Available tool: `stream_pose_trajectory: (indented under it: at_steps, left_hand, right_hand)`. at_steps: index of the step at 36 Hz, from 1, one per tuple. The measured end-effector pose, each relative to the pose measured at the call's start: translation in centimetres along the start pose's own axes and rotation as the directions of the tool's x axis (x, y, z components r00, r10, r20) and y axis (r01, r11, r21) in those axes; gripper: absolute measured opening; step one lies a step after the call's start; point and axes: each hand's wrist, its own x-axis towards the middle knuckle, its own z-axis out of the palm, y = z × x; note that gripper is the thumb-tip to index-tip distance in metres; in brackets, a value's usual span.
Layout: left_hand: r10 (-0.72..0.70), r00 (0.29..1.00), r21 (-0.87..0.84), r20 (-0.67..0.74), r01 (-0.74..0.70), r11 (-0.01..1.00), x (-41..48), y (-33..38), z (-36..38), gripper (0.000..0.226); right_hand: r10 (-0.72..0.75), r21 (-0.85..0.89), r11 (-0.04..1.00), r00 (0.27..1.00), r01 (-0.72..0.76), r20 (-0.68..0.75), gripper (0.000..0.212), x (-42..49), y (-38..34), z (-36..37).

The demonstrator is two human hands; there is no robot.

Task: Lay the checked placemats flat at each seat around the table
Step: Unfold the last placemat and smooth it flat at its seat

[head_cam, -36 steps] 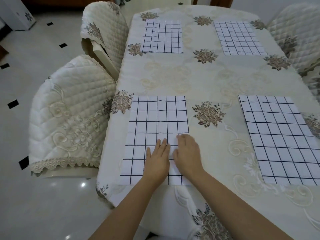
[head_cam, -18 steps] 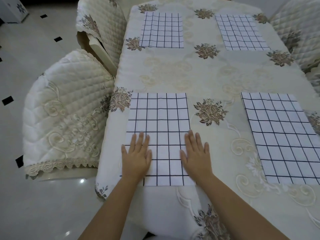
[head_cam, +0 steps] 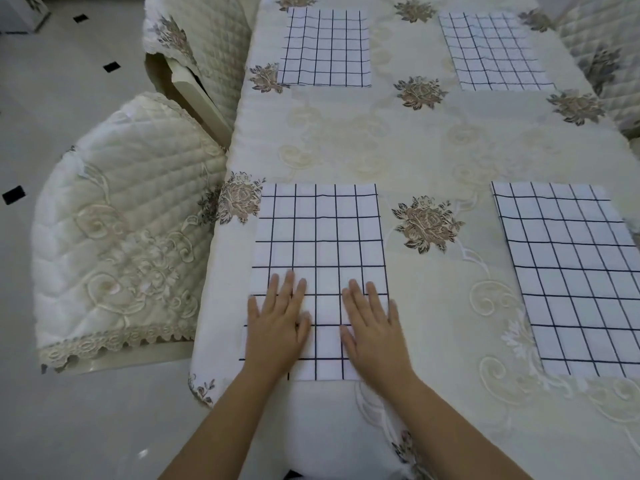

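Several white placemats with dark checks lie flat on the cream embroidered tablecloth (head_cam: 415,150). The near left placemat (head_cam: 318,233) has both my hands on its near half. My left hand (head_cam: 278,323) presses flat with straight fingers on its left side. My right hand (head_cam: 372,327) presses flat on its right side, little finger at the mat's right edge. Another placemat (head_cam: 571,271) lies at the near right, one placemat (head_cam: 325,46) at the far left and one placemat (head_cam: 495,51) at the far right.
Two chairs with quilted cream covers stand along the table's left side, a near chair (head_cam: 121,237) and a far chair (head_cam: 197,39). Another covered chair (head_cam: 602,57) is at the far right. The glossy tiled floor (head_cam: 69,98) lies to the left.
My hands started close together at the mat's middle, spread out toward its sides, and have now drawn somewhat closer again on its near half. The camera has come nearer.
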Motion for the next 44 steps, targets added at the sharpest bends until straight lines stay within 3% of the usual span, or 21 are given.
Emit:
stream_pose_trajectory:
  at_steps: [4,9,12,15,18,22,28,32,34,36,39,40,42,44]
  left_hand:
    - [-0.089,0.996,-0.024,-0.016,0.089,0.996,0.6,-2.5,-0.6,0.054]
    - [-0.125,0.991,-0.054,-0.046,0.122,0.991,2.2,-2.9,-1.0,0.054]
    - [-0.018,0.996,-0.025,-0.085,0.016,1.000,3.9,-0.4,-2.0,0.051]
    - [0.119,0.992,-0.013,-0.039,-0.120,0.993,5.4,2.5,-1.9,0.051]
    - [0.057,0.997,-0.003,0.046,-0.057,0.998,6.5,3.5,-0.8,0.052]
    - [0.016,0.999,0.006,0.030,-0.016,1.000,8.0,2.2,-1.0,0.055]
    - [-0.070,0.998,0.020,-0.009,0.070,0.997,10.5,-1.7,-1.5,0.058]
    - [-0.111,0.994,0.019,-0.020,0.111,0.994,12.1,-3.3,-2.1,0.057]
    - [-0.085,0.996,0.055,-0.029,0.087,0.995,12.8,-3.0,-2.6,0.053]
    - [0.014,0.997,0.125,-0.072,-0.005,0.992,13.6,-2.1,-2.9,0.046]
    - [0.176,0.980,0.165,-0.098,-0.158,0.974,15.2,0.2,-3.0,0.045]
    - [0.192,0.979,0.156,-0.069,-0.180,0.971,15.8,0.9,-2.8,0.046]
    - [0.156,0.988,0.116,0.009,-0.156,0.981,16.5,1.4,-2.3,0.050]
    - [0.091,0.996,0.064,0.027,-0.092,0.994,16.7,1.0,-1.9,0.050]
  right_hand:
    - [0.109,0.010,0.994,0.994,-0.109,-0.012,0.057,0.7,3.4,-0.6]
    - [0.138,-0.016,0.990,0.990,-0.139,-0.029,0.055,2.3,3.8,-1.2]
    - [0.066,-0.044,0.997,0.996,-0.069,-0.052,0.054,4.4,2.2,-1.9]
    - [-0.071,-0.037,0.997,0.997,0.071,-0.005,0.054,6.5,-0.3,-1.9]
    - [-0.085,0.009,0.996,0.994,0.084,0.068,0.055,7.9,-0.9,-1.2]
    - [-0.101,0.004,0.995,0.992,0.101,0.071,0.053,9.1,2.1,-1.2]
    - [0.082,0.047,0.995,0.993,-0.086,0.086,0.060,11.5,5.2,-2.2]
    - [0.129,0.059,0.989,0.988,-0.135,0.087,0.067,12.7,5.6,-2.8]
    - [0.185,0.045,0.980,0.974,-0.193,0.133,0.072,13.7,5.1,-3.0]
    - [0.212,0.012,0.977,0.973,-0.214,0.090,0.067,14.7,4.1,-3.5]
    - [0.111,-0.067,0.992,0.993,-0.108,0.045,0.056,16.4,1.7,-4.0]
    - [0.056,-0.080,0.996,0.994,-0.049,0.090,0.056,16.7,0.8,-4.2]
    - [-0.038,-0.025,0.999,0.982,0.044,0.185,0.059,17.1,0.3,-3.8]
    - [-0.022,0.019,1.000,0.969,0.017,0.247,0.058,17.3,1.3,-3.3]
